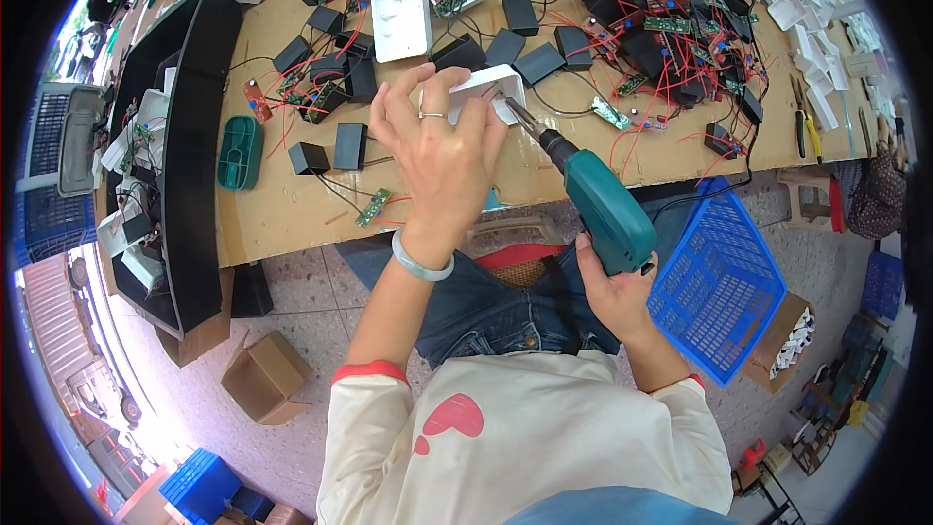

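Green power driver [607,204] aimed into a white casing [496,78] over a crowded table [272,219]

The person's left hand [432,146] holds the white casing near the front edge of the table, its thumb and fingers bent around the near side in a pinching grip. The back of the hand hides most of the contact. A ring [431,115] sits on one finger and a pale bangle [422,258] circles the wrist.

The right hand [617,287] is closed around the rear of the green power driver, which tilts up and leftward. Its slim tip reaches the open side of the casing; whether it touches a screw there is too small to tell.

Just beyond the casing lies an open white shell [400,19]. To the right, a large tangle of red wires [671,39] spreads among black boxes and circuit boards. One loose circuit board [373,207] rests to the left of the left wrist, and a small green tray [239,154] lies farther left, beside a long black bin [199,136] holding white parts. Yellow-handled pliers [813,136] lie near the right end of the table. Below the table edge, a blue basket [719,292] stands to the person's right.
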{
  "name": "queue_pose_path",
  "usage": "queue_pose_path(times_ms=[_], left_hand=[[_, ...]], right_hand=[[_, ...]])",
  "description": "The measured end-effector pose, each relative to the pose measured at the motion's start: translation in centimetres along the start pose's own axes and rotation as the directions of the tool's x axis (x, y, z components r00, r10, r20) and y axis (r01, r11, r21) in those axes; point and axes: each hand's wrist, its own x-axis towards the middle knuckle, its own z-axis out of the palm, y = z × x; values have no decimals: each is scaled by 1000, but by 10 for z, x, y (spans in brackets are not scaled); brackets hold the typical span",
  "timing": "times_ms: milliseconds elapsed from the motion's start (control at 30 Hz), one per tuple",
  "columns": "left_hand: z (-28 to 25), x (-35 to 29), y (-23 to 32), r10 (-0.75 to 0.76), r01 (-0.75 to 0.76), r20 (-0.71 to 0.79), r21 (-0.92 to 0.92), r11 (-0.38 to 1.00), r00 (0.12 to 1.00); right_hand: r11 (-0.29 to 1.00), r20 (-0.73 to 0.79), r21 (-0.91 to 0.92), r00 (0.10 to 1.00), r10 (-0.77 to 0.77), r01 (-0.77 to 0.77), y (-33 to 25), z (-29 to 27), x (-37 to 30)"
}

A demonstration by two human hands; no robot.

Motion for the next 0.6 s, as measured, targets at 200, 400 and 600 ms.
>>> queue_pose_path(times_ms=[200,400,600], left_hand=[[-1,0,0,-25,25,22,-19,1000,999],[0,-2,-2,-29,30,28,-25,999,999],[0,-1,-1,-31,32,26,-29,999,999]], right_hand=[[1000,8,0,1000,-18,18,1,-1,1],[1000,5,8,1000,-11,11,1,0,2],[998,29,-65,999,-22,24,-3,-3,2]])
